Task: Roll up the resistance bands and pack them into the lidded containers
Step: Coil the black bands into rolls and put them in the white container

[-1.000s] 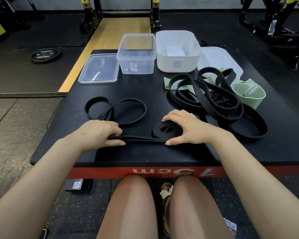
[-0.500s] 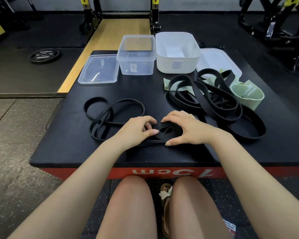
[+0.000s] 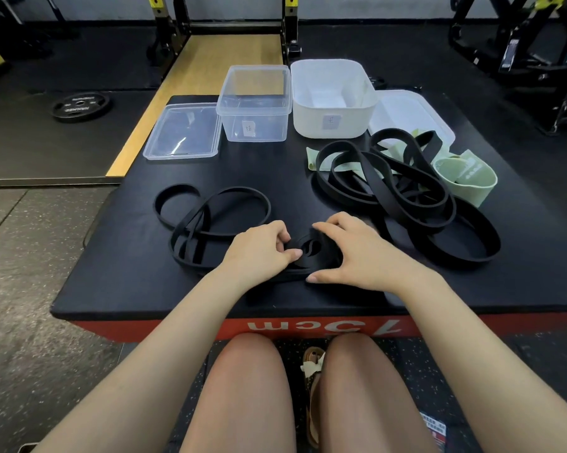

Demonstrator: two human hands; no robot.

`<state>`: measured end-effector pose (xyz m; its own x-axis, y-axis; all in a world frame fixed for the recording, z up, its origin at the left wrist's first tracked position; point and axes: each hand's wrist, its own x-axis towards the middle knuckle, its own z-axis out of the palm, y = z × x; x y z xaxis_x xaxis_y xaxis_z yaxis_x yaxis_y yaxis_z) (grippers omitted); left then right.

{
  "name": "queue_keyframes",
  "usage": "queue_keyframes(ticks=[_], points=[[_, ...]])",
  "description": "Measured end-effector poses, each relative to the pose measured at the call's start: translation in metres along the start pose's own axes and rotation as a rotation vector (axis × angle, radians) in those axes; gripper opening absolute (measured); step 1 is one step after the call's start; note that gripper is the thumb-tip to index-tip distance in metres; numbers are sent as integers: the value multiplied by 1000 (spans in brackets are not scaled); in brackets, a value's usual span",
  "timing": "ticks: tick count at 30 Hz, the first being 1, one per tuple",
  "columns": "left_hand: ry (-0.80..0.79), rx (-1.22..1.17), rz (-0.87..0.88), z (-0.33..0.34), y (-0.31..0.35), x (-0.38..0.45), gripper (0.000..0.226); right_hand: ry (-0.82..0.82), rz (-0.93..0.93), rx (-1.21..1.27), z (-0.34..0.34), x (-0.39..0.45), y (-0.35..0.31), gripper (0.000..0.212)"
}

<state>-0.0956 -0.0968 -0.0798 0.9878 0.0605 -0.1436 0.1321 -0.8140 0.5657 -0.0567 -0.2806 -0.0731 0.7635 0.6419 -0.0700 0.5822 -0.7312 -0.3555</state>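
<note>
both hands, left hand [image 3: 259, 253] and right hand [image 3: 357, 253], apparently pinch 1 black band [image 3: 311, 253].

Both hands meet on a black band's coil [image 3: 311, 253] on the surface [image 3: 118, 276]: the left hand [image 3: 259, 253] seems to pinch its edge, the right hand [image 3: 357, 253] cups over it. The band's loose loops [image 3: 210, 220] lie left of the left hand.
</note>
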Motion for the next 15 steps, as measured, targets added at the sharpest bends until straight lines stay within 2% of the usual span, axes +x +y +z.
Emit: queue_keyframes(ticks=[2, 5, 11, 15], points=[[13, 61, -4, 2, 5, -3, 23, 12, 7, -46, 5, 1, -6, 100], [22, 79, -6, 6, 7, -7, 25, 30, 4, -57, 8, 3, -8, 99], [-100, -98, 56, -6, -7, -6, 22, -27, -79, -31, 3, 6, 3, 89], [-109, -174, 132, -7, -14, -9, 24, -70, -134, 17, -1, 10, 11, 85]])
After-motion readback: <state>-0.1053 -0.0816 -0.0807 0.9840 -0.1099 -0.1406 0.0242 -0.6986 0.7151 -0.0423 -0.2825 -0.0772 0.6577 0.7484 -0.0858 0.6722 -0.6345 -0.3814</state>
